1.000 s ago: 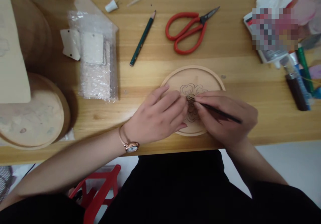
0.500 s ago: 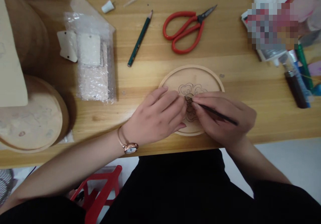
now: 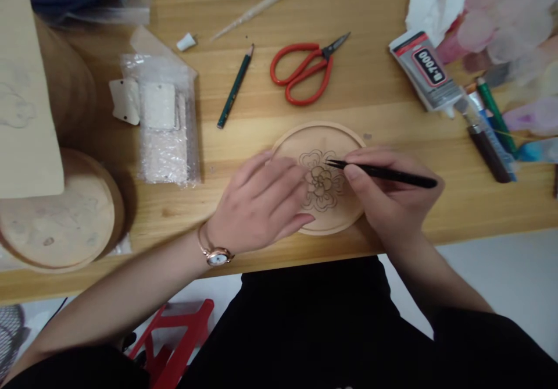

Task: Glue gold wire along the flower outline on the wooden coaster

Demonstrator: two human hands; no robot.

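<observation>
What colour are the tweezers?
The tweezers are black, showing best in the head view.

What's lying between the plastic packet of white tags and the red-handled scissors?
The head view shows a dark green pencil there, lying at a slant between the packet and the scissors.

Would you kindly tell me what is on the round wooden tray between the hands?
The round wooden tray bears a dark flower outline; black tweezers in the right hand reach over it. The left hand covers part of the tray's left side, hiding whatever lies beneath.
</observation>
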